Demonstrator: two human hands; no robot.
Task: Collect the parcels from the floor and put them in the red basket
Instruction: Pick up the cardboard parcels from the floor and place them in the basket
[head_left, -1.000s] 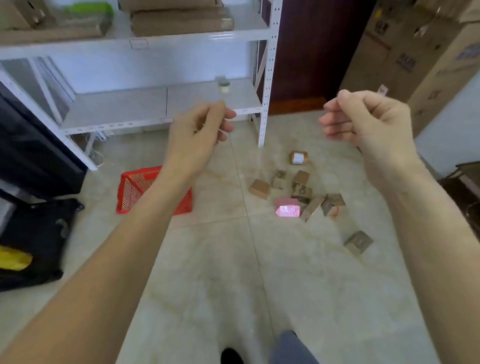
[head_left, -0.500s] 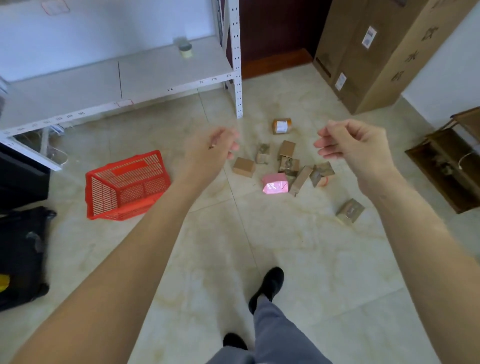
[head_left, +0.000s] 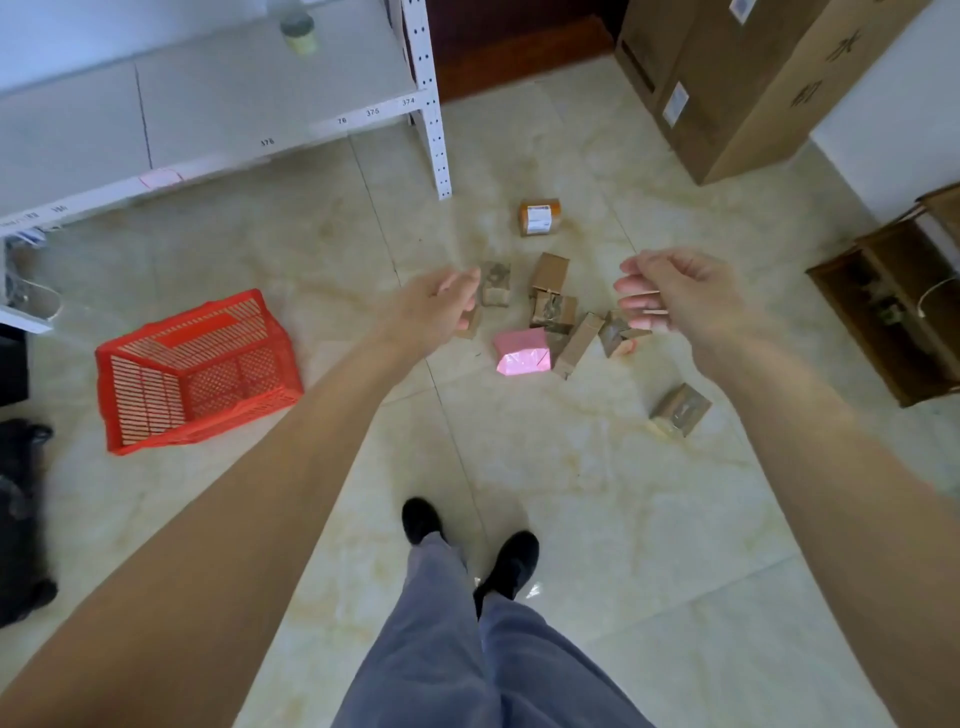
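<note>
Parcels (head_left: 550, 306) on the floor (head_left: 597, 493) look light and stiff, best pinched across opposite faces; both hands' fingers (head_left: 636, 301) hang loosely curled, holding nothing.

I stand in a storeroom or parcel depot. White metal racking (head_left: 218, 98) carries numbered slot labels 374, 375, 376. Big labelled cardboard cartons (head_left: 727, 78) line the wall. Small parcels (head_left: 550, 306) scatter over the tiled floor (head_left: 597, 493).
</note>
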